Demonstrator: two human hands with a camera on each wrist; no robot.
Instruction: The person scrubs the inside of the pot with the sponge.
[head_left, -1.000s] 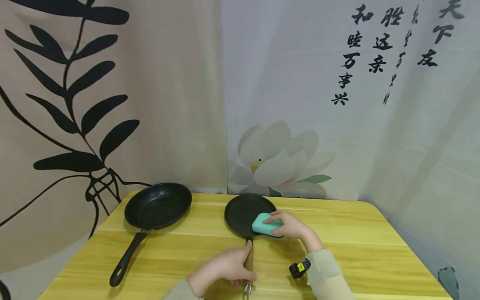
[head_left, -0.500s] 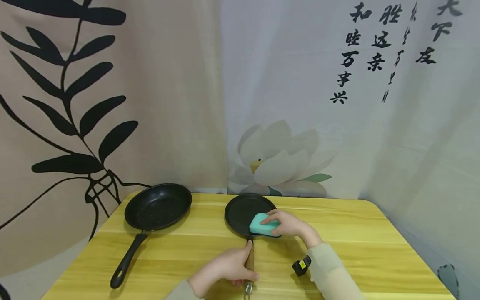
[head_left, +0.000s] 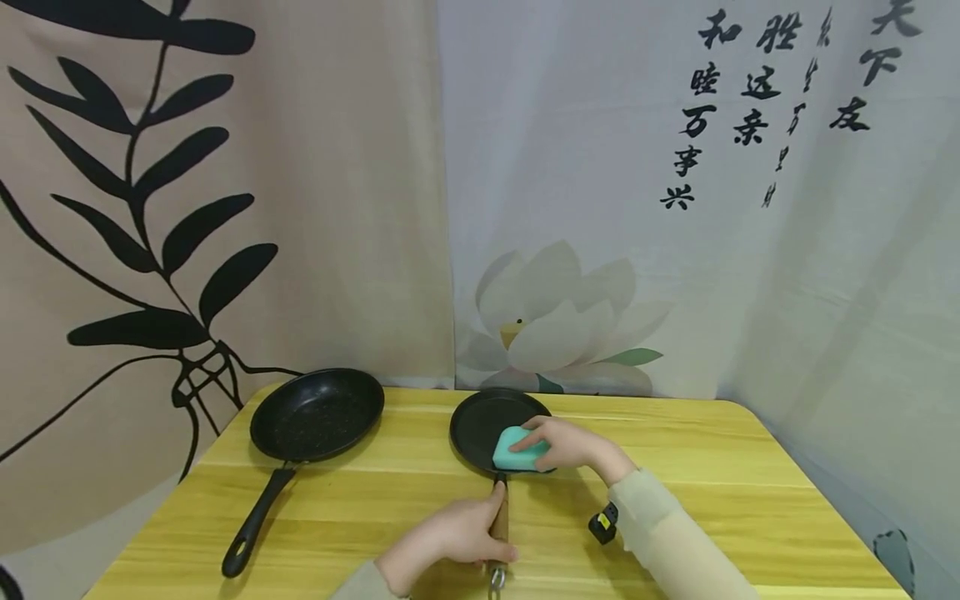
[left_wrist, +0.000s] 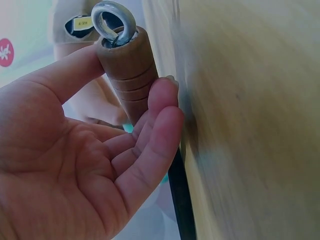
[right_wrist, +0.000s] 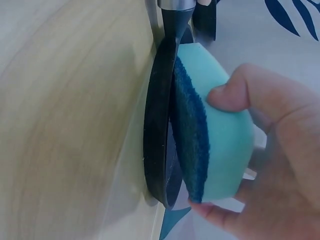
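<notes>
A small flat black frying pan (head_left: 483, 421) lies on the wooden table, its brown wooden handle (left_wrist: 131, 75) pointing toward me. My left hand (head_left: 468, 529) grips that handle, thumb along one side and fingers curled round the other; a metal hanging ring (left_wrist: 114, 24) sticks out of its end. My right hand (head_left: 566, 442) holds a turquoise sponge (right_wrist: 222, 130) between thumb and fingers, over the near right part of the pan. The sponge's dark blue scouring side (right_wrist: 192, 135) faces the pan and overlaps its rim in the right wrist view.
A larger, deeper black frying pan (head_left: 318, 417) stands at the left of the table (head_left: 720, 475), its black handle (head_left: 255, 529) pointing toward the near left. Behind the table hangs a printed curtain (head_left: 360, 208). A small black wrist device (head_left: 603, 523) hangs by the right sleeve.
My right hand has slid the sponge a little to the left across the small pan, and the right forearm has swung with it. My left hand keeps its grip on the handle.
</notes>
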